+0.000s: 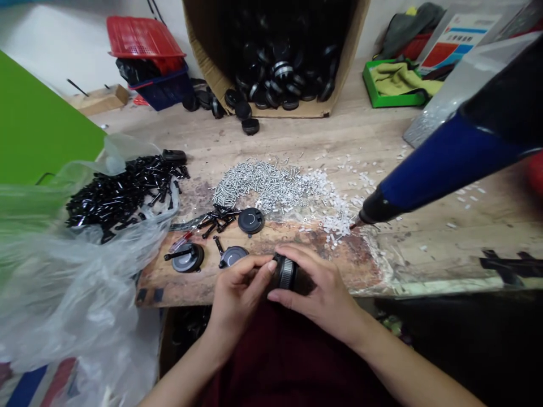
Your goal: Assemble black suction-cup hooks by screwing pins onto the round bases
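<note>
A round black part with a ribbed rim (287, 274) is held on edge at the bench's front edge. My right hand (324, 285) is closed round it, with the thumb below and the fingers above. The thumb and forefinger of my left hand (240, 297) pinch at its left side; any small piece between them is hidden. Left of my hands lie a black disc with a small lever (186, 259), another such disc (234, 257) and a plain-topped disc (250, 221). Several black levers (218, 217) lie behind them.
Behind are heaps of metal screws (246, 178) and white plastic bits (337, 209). A blue power screwdriver (441, 169) juts in from the right. Black levers (119, 195) lie on a plastic bag (102, 277) at left. A cardboard box (203, 56) of black discs stands at the back.
</note>
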`<state>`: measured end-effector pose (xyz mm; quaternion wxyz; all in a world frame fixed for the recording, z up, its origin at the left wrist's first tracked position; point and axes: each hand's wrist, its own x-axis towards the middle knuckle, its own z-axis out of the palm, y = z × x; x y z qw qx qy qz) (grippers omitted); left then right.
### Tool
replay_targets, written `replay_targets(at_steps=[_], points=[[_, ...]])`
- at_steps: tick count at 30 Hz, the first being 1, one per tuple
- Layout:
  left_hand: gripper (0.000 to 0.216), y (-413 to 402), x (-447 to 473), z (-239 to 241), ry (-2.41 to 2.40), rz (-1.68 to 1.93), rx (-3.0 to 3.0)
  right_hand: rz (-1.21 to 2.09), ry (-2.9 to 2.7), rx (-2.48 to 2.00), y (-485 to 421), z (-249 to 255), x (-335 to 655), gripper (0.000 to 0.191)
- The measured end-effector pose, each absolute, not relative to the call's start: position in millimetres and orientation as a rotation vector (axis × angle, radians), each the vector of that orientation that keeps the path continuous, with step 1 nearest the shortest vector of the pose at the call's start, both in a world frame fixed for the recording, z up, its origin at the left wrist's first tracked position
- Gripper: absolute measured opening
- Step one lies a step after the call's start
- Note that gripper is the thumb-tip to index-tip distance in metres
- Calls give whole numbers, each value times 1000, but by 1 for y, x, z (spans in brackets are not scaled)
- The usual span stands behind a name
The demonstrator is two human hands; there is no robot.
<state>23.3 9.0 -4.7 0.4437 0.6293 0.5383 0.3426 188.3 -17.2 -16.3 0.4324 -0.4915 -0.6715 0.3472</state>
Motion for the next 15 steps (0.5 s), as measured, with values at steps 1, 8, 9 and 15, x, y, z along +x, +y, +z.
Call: replay_targets(at_steps=[1, 8, 9, 15], points=[[13, 9, 22, -5, 1329, 835, 1578, 868, -1697, -1213, -17, -15, 190, 53], [11, 8, 20, -5, 1328, 817, 1621, 869, -1745, -1207, -18, -14, 194, 55], [11, 8, 21, -4, 1329, 824, 1628, 865, -1742, -1201, -18, -15, 194, 55], [13, 10, 25, 4, 1332, 860, 1512, 862, -1679, -1200, -20, -17, 190, 69]])
